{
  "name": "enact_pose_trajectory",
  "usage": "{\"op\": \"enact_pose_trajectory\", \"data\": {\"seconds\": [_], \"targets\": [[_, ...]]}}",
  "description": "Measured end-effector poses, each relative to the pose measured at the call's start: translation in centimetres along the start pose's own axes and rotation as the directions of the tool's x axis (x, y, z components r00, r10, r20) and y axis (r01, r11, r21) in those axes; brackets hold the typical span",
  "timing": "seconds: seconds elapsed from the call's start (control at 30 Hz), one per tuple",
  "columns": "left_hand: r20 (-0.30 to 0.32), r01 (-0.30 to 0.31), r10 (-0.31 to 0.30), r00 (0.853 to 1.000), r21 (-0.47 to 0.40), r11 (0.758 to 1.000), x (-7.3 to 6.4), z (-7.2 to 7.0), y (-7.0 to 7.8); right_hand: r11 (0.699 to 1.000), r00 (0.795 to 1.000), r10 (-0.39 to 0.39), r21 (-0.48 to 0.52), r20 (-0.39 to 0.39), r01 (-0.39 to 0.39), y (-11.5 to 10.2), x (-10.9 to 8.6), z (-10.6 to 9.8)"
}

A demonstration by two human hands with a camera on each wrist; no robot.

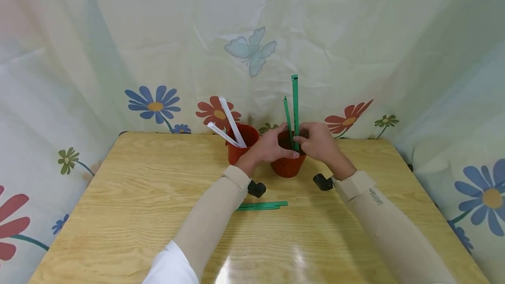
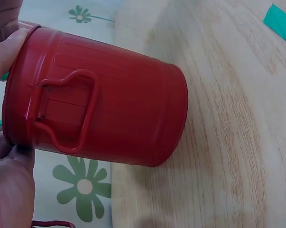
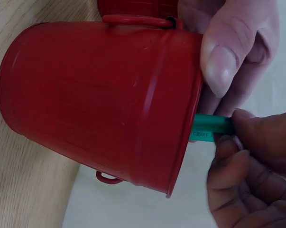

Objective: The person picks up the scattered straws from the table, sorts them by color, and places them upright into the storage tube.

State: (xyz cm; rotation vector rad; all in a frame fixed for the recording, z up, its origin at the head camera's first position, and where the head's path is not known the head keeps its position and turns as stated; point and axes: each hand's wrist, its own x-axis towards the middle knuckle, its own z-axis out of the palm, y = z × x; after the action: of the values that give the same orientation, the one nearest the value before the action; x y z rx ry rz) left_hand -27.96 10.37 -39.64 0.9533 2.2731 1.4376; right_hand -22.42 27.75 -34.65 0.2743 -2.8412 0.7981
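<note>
At the back of the table, my left hand grips the rim of the right red metal bucket, thumb and fingers on either side. In the left wrist view this bucket shows a wire handle on its side. My right hand is at the bucket's mouth and pinches a tall green paper-wrapped straw, its lower end inside. A second, shorter-standing green straw leans beside it. The right wrist view shows thumb and finger on the printed green wrapper at the rim.
A second red bucket stands just left, holding two white wrapped straws. Several green straws lie on the wooden table in front, partly behind the left forearm. A flowered curtain hangs behind the table.
</note>
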Motion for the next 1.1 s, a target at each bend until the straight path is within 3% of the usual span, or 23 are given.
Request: {"op": "enact_pose_trajectory", "data": {"seconds": [0.33,0.5,0.6,0.7,0.77,0.83,0.93,1.03,1.1], "targets": [[0.003,0.034,-0.034,0.999,0.024,0.999,-0.1,-0.1,0.3,0.997,0.997,0.057,-0.048,0.042,-0.055,0.2,0.3,-0.2],[0.003,0.047,-0.047,0.999,0.001,0.999,-0.3,0.0,0.2,0.997,0.998,0.065,-0.037,0.002,-0.065,0.0,-0.7,0.2],[0.003,0.035,-0.035,0.999,-0.001,0.999,-0.3,0.0,0.1,0.999,0.998,0.012,-0.039,-0.065,-0.014,-0.8,-2.2,0.9],[-0.010,0.043,-0.042,0.999,0.018,0.999,-0.2,-0.1,-0.1,0.995,0.988,-0.093,-0.036,-0.121,0.090,-2.1,-4.1,2.3],[-0.019,0.042,-0.041,0.999,0.034,0.999,-0.2,-0.2,-0.1,0.988,0.981,-0.157,-0.011,-0.112,0.156,-3.1,-5.3,3.4],[-0.019,0.041,-0.041,0.999,0.046,0.998,-0.2,-0.3,0.0,0.977,0.975,-0.213,-0.001,-0.065,0.213,-4.0,-6.4,4.6],[-0.010,0.048,-0.048,0.999,0.055,0.997,-0.1,-0.3,0.1,0.964,0.957,-0.267,0.018,0.113,0.267,-4.7,-7.7,6.4],[0.002,0.068,-0.068,0.998,0.051,0.996,-0.1,-0.3,0.1,0.948,0.907,-0.305,0.000,0.290,0.319,-4.7,-8.7,8.2],[0.006,0.086,-0.087,0.996,0.046,0.995,-0.1,-0.3,0.1,0.932,0.869,-0.332,-0.015,0.366,0.363,-4.6,-9.2,9.3]]}}
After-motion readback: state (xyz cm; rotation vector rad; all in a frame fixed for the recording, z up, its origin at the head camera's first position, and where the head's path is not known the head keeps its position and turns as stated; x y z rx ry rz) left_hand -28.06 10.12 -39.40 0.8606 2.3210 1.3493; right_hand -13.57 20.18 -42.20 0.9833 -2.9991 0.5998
